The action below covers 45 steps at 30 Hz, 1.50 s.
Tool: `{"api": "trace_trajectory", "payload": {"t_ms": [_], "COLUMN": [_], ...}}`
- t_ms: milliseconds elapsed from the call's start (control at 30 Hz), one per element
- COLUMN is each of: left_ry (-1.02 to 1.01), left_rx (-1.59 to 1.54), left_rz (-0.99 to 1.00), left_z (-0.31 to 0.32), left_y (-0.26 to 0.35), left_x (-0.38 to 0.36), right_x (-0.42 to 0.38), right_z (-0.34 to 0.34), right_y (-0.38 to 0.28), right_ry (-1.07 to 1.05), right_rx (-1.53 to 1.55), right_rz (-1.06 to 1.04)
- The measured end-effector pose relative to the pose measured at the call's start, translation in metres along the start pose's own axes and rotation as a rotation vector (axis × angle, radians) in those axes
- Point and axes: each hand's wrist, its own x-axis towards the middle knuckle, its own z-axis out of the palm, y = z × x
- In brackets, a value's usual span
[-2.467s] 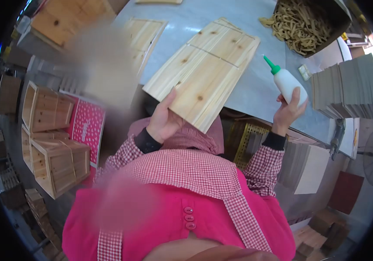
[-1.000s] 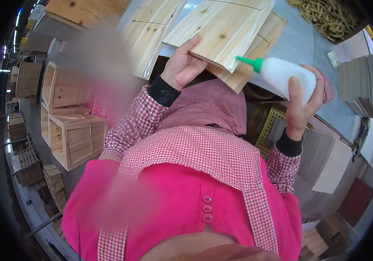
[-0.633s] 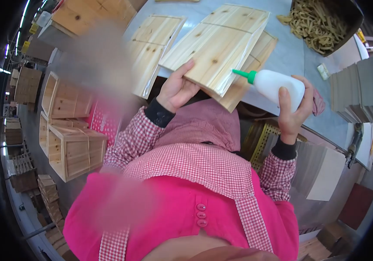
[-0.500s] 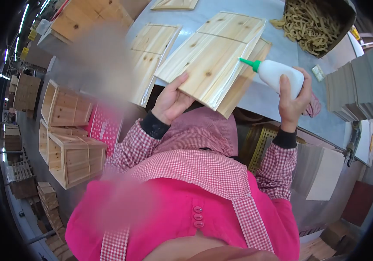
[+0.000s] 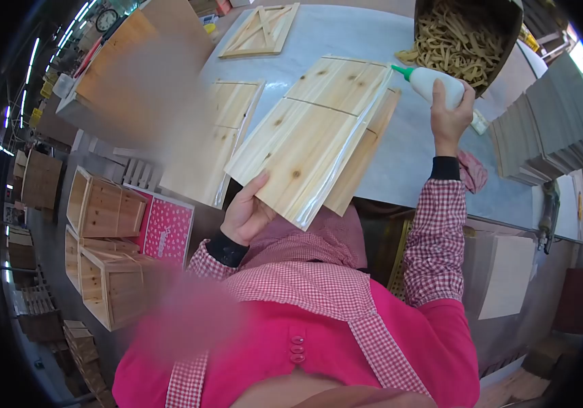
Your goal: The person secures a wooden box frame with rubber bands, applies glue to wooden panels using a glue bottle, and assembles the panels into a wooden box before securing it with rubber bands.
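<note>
My left hand [image 5: 247, 214] grips the near corner of a pale wooden panel [image 5: 305, 139] made of joined planks and tilts it up off a second panel [image 5: 363, 160] lying under it on the grey table [image 5: 407, 143]. A glossy line runs along the raised panel's right edge. My right hand [image 5: 449, 115] is stretched out over the table and holds a white glue bottle [image 5: 434, 85] with a green nozzle. The nozzle points left at the far right corner of the raised panel.
Another plank panel [image 5: 227, 126] and a cross-braced frame [image 5: 261, 30] lie further left on the table. A box of tan strips [image 5: 461, 34] stands at the far right, stacked grey sheets [image 5: 543, 129] beside it. Wooden crates [image 5: 101, 238] and a pink box [image 5: 165, 228] sit left, below the table.
My right hand has reached away from my body with the bottle, up the panel's right edge to its far corner. My left hand has kept its hold and the panel has tipped lower.
</note>
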Motion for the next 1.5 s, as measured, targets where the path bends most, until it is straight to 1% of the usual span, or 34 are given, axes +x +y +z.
{"api": "trace_trajectory", "payload": {"t_ms": [100, 200, 267, 300, 367, 400, 433, 500, 567, 633, 700, 767, 833, 867, 900, 933, 1033, 1067, 1100, 1133, 1167, 1233, 1300, 1333, 1433, 1500], "left_ry": [0.011, 0.013, 0.012, 0.018, -0.026, -0.008, 0.011, 0.129, 0.127, 0.166, 0.236, 0.369, 0.371, 0.361, 0.354, 0.362, 0.185, 0.203, 0.212, 0.189, 0.164, 0.196, 0.096, 0.097, 0.128, 0.139], "left_rx": [0.003, 0.001, -0.002, -0.009, -0.074, -0.087, -0.1, -0.142, -0.099, -0.186, -0.114, -0.153, -0.153, -0.152, -0.149, -0.151, 1.431, 0.914, 0.398, 0.64, 0.884, 1.588, 1.875, 1.875, 2.359, 2.343], "left_rz": [-0.012, 0.029, 0.113, 0.144, 0.137, 0.159, 0.176, 0.243, 0.295, 0.311, 0.378, 0.411, 0.354, 0.32, 0.291, 0.293, 0.491, 0.397, 0.293, 0.377, 0.458, 0.526, 0.663, 0.666, 0.726, 0.743], "left_z": [0.0, 0.0, 0.0, 0.002, 0.007, 0.003, -0.003, -0.002, -0.002, -0.014, -0.014, -0.002, -0.017, -0.025, -0.031, -0.031, -0.028, -0.017, -0.006, 0.004, 0.009, -0.005, -0.026, -0.022, -0.004, -0.009], "left_y": [0.001, 0.002, 0.008, 0.017, 0.049, 0.07, 0.091, 0.13, 0.165, 0.201, 0.221, 0.225, 0.235, 0.241, 0.244, 0.238, 0.202, 0.187, 0.165, 0.136, 0.107, 0.062, 0.027, 0.018, 0.0, -0.005], "left_x": [0.001, 0.012, 0.024, 0.033, 0.065, 0.087, 0.113, 0.167, 0.215, 0.274, 0.31, 0.325, 0.343, 0.349, 0.351, 0.338, 0.26, 0.24, 0.22, 0.187, 0.153, 0.112, 0.089, 0.082, 0.068, 0.067], "right_x": [0.002, -0.008, -0.018, -0.023, -0.034, -0.039, -0.044, -0.052, -0.053, -0.057, -0.064, -0.063, -0.059, -0.055, -0.052, -0.049, -0.042, -0.04, -0.041, -0.039, -0.035, -0.03, -0.027, -0.025, -0.016, -0.008], "right_z": [0.004, -0.006, -0.015, -0.018, -0.022, -0.022, -0.025, -0.033, -0.034, -0.039, -0.048, -0.046, -0.037, -0.029, -0.019, -0.008, 0.033, 0.049, 0.067, 0.082, 0.095, 0.112, 0.123, 0.125, 0.126, 0.12], "right_y": [0.007, 0.0, -0.019, -0.028, -0.043, -0.052, -0.055, -0.056, -0.053, -0.05, -0.049, -0.046, -0.043, -0.041, -0.039, -0.036, 0.001, 0.014, 0.031, 0.044, 0.044, 0.038, 0.038, 0.04, 0.04, 0.038], "right_ry": [0.02, 0.119, 0.244, 0.244, 0.278, 0.311, 0.3, 0.268, 0.251, 0.232, 0.234, 0.178, 0.144, 0.112, 0.079, 0.044, -0.159, -0.219, -0.248, -0.276, -0.278, -0.324, -0.354, -0.381, -0.429, -0.474], "right_rx": [-0.024, 0.394, 0.526, 0.541, 0.569, 0.582, 0.586, 0.597, 0.587, 0.582, 0.545, 0.551, 0.545, 0.499, 0.459, 0.425, 0.362, 0.344, 0.247, 0.151, 0.155, 0.082, 0.071, 0.053, 0.011, -0.038], "right_rz": [0.037, 0.587, 0.602, 0.593, 0.603, 0.623, 0.625, 0.648, 0.666, 0.693, 0.717, 0.74, 0.756, 0.732, 0.711, 0.689, 0.64, 0.638, 0.524, 0.405, 0.405, 0.298, 0.264, 0.232, 0.153, 0.069]}}
